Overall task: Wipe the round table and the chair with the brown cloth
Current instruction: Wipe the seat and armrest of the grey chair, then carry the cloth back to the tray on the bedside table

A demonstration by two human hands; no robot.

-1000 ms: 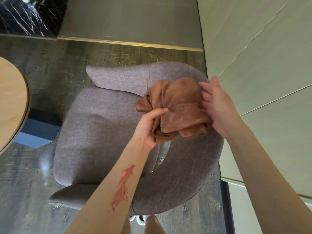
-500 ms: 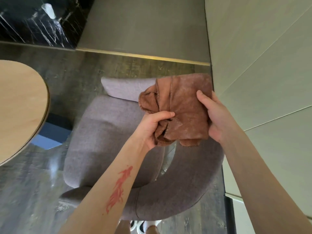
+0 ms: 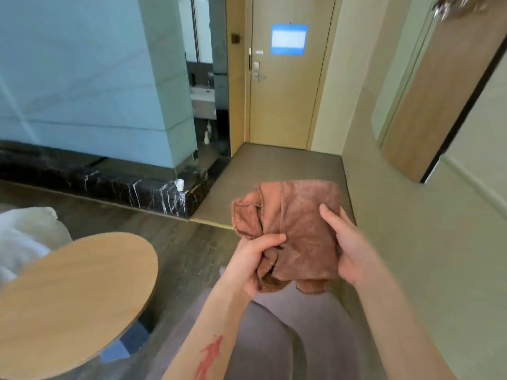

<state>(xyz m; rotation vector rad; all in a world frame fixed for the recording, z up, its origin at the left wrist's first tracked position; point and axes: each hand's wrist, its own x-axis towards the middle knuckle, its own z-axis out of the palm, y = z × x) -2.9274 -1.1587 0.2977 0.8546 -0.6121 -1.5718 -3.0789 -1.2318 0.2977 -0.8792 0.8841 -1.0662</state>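
I hold the brown cloth (image 3: 299, 229) bunched in the air with both hands, above the grey fabric chair (image 3: 279, 338). My left hand (image 3: 252, 264) pinches its lower left folds; my right hand (image 3: 348, 250) grips its right edge, thumb lying across the front. Only part of the chair shows, low in the view between my forearms. The round wooden table (image 3: 71, 297) lies to the lower left, apart from the cloth and hands.
A black marble step (image 3: 115, 182) with a small white cup (image 3: 179, 184) runs along the glass partition. A wooden door (image 3: 285, 86) stands ahead past a grey mat. A pale wall closes the right side. White bedding (image 3: 24, 237) sits at far left.
The view has tilted up from the chair toward the door. Both hands have lifted the cloth off the chair's backrest, and the table now shows more fully at left.
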